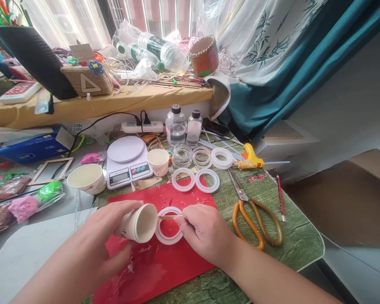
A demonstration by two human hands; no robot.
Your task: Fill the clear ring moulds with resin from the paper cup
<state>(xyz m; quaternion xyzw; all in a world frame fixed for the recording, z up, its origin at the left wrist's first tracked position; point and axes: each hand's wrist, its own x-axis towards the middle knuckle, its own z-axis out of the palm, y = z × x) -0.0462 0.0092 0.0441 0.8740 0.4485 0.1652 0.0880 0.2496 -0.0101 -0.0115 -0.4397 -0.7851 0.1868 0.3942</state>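
Note:
My left hand (109, 240) is wrapped round a small paper cup (145, 223), tilted with its mouth facing right and toward me. Pinched in my right hand (199, 226) is a thin wooden stick (170, 217), its tip pointing left near the cup's rim. The stick lies over a white ring mold (169, 240), which rests on a red sheet (183, 261). Two more ring molds (183, 180) (207, 180) lie at the sheet's back edge. What the cup holds is hard to make out.
Behind are a kitchen scale (126, 154), paper cups (158, 162) (87, 178), two bottles (176, 126) (194, 128) and clear rings (182, 155). Orange-handled scissors (243, 196), a yellow glue gun (251, 157) and a red pencil (281, 198) lie right. Bagged clay (50, 191) is left.

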